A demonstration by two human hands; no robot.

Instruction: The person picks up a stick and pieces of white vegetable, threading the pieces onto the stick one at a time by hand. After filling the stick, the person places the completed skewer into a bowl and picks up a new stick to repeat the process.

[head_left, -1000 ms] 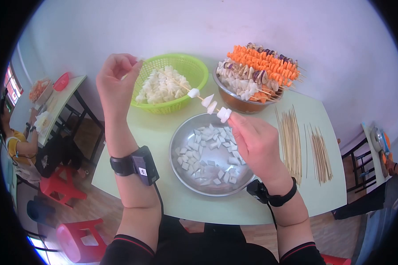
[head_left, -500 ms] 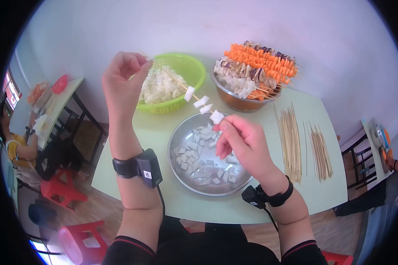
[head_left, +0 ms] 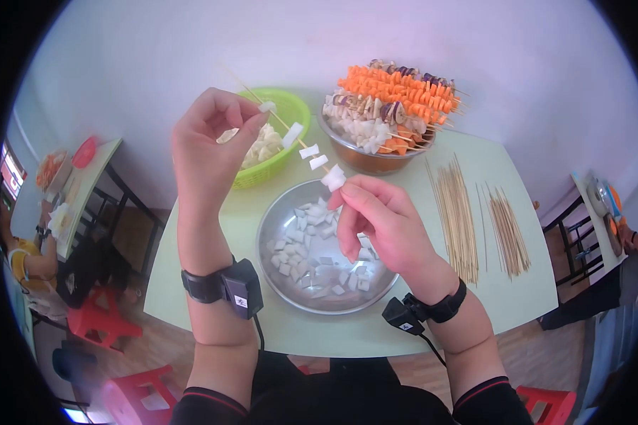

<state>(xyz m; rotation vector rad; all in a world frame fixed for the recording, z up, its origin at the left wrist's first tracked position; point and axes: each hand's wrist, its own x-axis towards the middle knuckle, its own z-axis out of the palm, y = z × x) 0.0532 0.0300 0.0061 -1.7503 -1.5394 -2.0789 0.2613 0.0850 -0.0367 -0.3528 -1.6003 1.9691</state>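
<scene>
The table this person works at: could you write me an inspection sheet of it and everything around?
Surface: pale green table, metal pan near its front edge.
Job's things: skewer threaded with white pieces; more loose pieces in the pan; green basket of white pieces; bowl heaped with filled skewers; two groups of bare sticks on the right.
Clutter: one stick lying alone between those groups.
Hands: left hand pinches the top white piece; right hand pinches the skewer's lower end.
Cables: a black cable from each wrist box; far ends not visible.
Surroundings: pale wall; red stools; a seated person at left; another person's hand at right.
</scene>
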